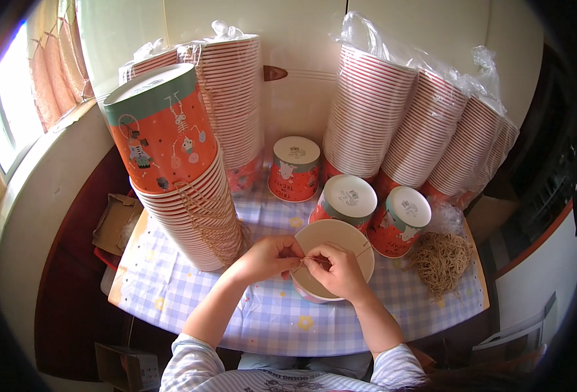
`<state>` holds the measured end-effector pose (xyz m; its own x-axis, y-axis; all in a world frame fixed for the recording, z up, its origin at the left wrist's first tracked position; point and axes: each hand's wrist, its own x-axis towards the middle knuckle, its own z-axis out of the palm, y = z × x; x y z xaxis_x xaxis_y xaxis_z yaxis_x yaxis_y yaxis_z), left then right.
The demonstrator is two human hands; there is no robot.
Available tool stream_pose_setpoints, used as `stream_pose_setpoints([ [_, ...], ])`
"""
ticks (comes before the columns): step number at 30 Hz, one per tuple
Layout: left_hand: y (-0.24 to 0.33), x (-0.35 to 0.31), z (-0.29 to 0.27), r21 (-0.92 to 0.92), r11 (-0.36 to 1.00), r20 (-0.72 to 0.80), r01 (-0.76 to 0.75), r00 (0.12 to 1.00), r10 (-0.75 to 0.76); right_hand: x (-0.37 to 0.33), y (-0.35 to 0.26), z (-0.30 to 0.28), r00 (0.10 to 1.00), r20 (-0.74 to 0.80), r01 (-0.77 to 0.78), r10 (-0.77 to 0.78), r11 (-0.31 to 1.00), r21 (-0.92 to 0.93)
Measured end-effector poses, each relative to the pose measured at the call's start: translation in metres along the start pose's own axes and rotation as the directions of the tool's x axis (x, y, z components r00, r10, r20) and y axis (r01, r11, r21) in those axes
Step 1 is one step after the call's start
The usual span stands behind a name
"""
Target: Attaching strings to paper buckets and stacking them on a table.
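An open paper bucket [336, 236], white inside, stands upright on the table in front of me. Over its mouth, my left hand [270, 257] and my right hand [337, 270] meet with fingertips pinched together on a thin tan cord [303, 261]. A short strand shows by the bucket's right rim; how it is fastened there is too small to make out. To the right lies a loose heap of tan cords [441, 262]. Left of my hands leans a tall stack of nested orange buckets [187, 219], with cords hanging down its side.
Three upside-down orange buckets, one at the back [295, 171], one in the middle [347, 199] and one at the right [399, 225], stand beyond my hands. Plastic-wrapped bucket stacks [370, 98] line the wall. A checked cloth covers the table [269, 326]. A cardboard box [117, 222] sits at left.
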<state>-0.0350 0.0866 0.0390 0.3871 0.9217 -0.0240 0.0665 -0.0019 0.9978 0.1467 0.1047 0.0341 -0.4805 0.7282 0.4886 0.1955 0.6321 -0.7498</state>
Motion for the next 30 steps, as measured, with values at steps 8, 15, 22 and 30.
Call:
stream_pose_setpoints([
  [8, 0.003, -0.002, -0.005, -0.115, 0.992, 0.087, 0.042, 0.996, -0.033, 0.001, -0.002, 0.0, 1.0, 0.01, -0.008, 0.008, 1.0, 0.016],
  [15, 0.003, -0.001, -0.005, -0.126, 0.991, 0.093, 0.034, 0.995, -0.022, 0.001, -0.004, -0.002, 1.0, 0.019, -0.019, 0.019, 1.0, -0.005],
  [22, -0.002, 0.0, -0.009, -0.163, 0.986, 0.052, 0.044, 0.998, -0.036, 0.003, -0.011, -0.014, 1.0, 0.02, -0.02, 0.021, 0.999, -0.038],
  [30, -0.004, 0.002, -0.011, -0.216, 0.976, 0.074, 0.035, 0.997, -0.02, 0.005, -0.012, -0.013, 0.963, 0.092, 0.268, -0.255, 0.941, -0.205],
])
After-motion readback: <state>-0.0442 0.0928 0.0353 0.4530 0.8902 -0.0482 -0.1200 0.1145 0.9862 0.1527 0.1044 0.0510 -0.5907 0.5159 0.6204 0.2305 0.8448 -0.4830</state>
